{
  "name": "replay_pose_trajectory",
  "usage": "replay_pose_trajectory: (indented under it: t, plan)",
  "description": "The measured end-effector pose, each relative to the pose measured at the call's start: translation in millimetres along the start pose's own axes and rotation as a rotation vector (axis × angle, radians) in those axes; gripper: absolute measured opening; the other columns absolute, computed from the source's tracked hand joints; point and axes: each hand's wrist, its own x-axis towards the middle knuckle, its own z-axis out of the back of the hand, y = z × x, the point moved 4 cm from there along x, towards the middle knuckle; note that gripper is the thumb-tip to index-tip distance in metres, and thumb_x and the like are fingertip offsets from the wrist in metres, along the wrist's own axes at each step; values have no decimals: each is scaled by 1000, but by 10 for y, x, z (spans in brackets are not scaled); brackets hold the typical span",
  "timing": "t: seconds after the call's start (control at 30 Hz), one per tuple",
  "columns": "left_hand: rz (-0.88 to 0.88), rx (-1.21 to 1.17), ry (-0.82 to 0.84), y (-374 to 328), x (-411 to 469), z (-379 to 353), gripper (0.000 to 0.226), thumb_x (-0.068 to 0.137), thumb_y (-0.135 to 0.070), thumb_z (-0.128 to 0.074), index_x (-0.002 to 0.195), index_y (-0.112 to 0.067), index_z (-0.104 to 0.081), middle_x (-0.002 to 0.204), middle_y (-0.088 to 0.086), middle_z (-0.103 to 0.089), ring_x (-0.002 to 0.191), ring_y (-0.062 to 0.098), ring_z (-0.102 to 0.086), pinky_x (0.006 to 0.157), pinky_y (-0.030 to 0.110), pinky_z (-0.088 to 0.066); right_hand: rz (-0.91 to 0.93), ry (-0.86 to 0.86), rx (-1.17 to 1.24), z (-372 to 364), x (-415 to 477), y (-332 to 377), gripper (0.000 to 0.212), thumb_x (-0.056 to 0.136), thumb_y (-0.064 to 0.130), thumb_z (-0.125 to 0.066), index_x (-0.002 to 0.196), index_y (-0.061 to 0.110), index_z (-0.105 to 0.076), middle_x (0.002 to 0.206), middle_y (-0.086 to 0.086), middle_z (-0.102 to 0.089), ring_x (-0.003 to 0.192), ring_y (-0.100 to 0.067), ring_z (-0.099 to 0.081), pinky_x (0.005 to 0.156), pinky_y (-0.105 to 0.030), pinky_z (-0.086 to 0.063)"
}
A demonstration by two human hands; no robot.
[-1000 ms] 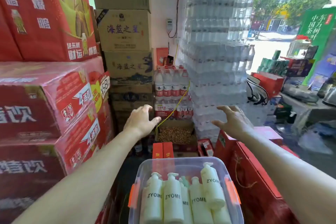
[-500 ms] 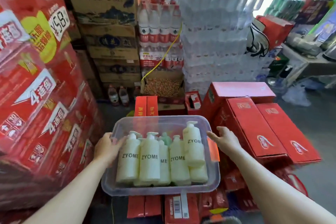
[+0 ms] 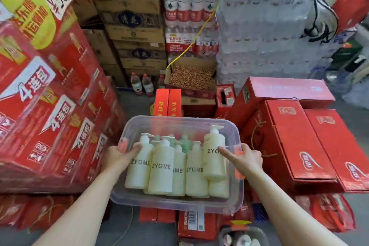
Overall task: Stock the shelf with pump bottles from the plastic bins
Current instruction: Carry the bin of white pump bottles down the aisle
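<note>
Red shrink-wrapped cartons (image 3: 50, 90) tower on the left, one tagged ¥58. Brown cardboard boxes (image 3: 133, 26) stack behind, beside bottled water packs (image 3: 265, 26). An open box of peanuts (image 3: 190, 77) sits on grey floor (image 3: 135, 104). Red gift boxes (image 3: 295, 138) lie right.

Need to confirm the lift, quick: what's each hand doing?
Left hand: grips the bin's left rim.
Right hand: grips the bin's right rim, thumb inside.

Grey floor (image 3: 137, 106) shows beyond the left hand (image 3: 117, 158), two dark bottles (image 3: 137, 86) standing on it. Red cartons (image 3: 60, 106) stack up left of that hand. Red gift boxes (image 3: 299, 142) lie right of the right hand (image 3: 246, 159).
</note>
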Motion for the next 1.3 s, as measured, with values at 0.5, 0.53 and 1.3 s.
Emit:
replay_pose_trajectory:
  t: [0.5, 0.53, 1.3]
  plan:
    - [52, -24, -2, 31, -44, 28, 119, 41, -87, -71, 126, -5, -57, 123, 11, -65, 108, 28, -62, 81, 34, -45, -53, -18, 174, -70, -73, 40, 100, 57, 78, -74, 122, 5, -53, 101, -11, -65, 85, -29, -64, 58, -31, -47]
    - [52, -1, -1, 27, -41, 30, 120, 42, -88, -70, 127, -5, -57, 124, 11, -65, 112, 29, -61, 84, 36, -47, -85, -21, 179, -55, -84, 38, 102, 49, 82, -73, 112, 5, -55, 86, -10, -63, 72, -27, -62, 51, -29, -44]
    - [403, -174, 118, 2452, -1490, 1024, 136, 22, -84, -76, 133, -11, -47, 113, 0, -58, 100, 20, -60, 71, 30, -51, 238, 208, -247, -1063, -1406, 785, 77, 28, 73, -85, 60, 11, -53, 41, 6, -42, 42, -18, -42, 40, -22, -31]
